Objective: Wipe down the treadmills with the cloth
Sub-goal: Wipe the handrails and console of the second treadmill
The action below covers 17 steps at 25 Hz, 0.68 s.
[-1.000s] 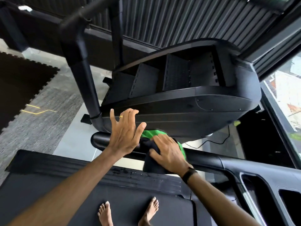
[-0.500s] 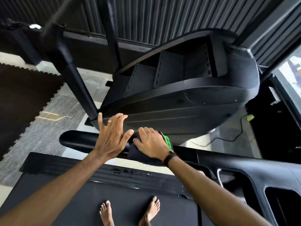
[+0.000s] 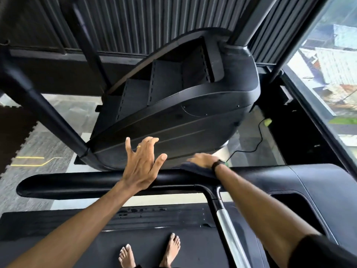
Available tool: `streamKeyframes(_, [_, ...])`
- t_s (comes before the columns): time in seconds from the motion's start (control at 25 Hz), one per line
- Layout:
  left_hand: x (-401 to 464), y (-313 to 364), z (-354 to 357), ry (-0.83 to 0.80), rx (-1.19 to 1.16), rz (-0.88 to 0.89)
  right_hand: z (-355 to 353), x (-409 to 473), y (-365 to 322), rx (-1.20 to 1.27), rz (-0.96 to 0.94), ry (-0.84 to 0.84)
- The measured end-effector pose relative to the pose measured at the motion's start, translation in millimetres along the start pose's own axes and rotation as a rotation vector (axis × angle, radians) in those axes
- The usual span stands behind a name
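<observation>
Wiping the treadmill's crossbar (image 3: 87,183): right hand (image 3: 201,160) presses the dark cloth (image 3: 197,170) flat onto it, beside the left hand (image 3: 141,167), fingers spread, bracing. Best keep steady pressure along the bar.

Ahead I see a dark ribbed wall (image 3: 135,20). Along the right edge a big window (image 3: 332,60) lets in daylight over rooftops. Below on the left, grey carpet (image 3: 38,149) meets a dark foam mat (image 3: 13,132). A black cable (image 3: 258,140) trails across the pale floor (image 3: 249,132).
</observation>
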State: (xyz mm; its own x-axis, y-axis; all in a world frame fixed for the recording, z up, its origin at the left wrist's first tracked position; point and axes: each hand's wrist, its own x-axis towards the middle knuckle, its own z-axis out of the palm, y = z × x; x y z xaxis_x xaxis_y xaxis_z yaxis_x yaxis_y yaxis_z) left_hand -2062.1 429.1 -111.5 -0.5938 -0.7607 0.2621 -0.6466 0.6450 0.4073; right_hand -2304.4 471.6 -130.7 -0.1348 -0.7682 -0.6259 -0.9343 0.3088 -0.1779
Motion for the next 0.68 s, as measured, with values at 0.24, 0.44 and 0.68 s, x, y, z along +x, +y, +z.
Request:
streamKeyframes(0.24, [27, 17, 13, -0.02, -0.029, 0.103, 31, -87, 4, 0.0, -0.333, 0.679])
streamKeyframes(0.44, [34, 18, 14, -0.048, -0.004, 0.139, 7, -83, 92, -0.065, 0.226, 0.575])
streamKeyframes(0.68, [32, 15, 2, -0.081, -0.06, 0.257, 15, -56, -4, -0.066, 0.291, 0.568])
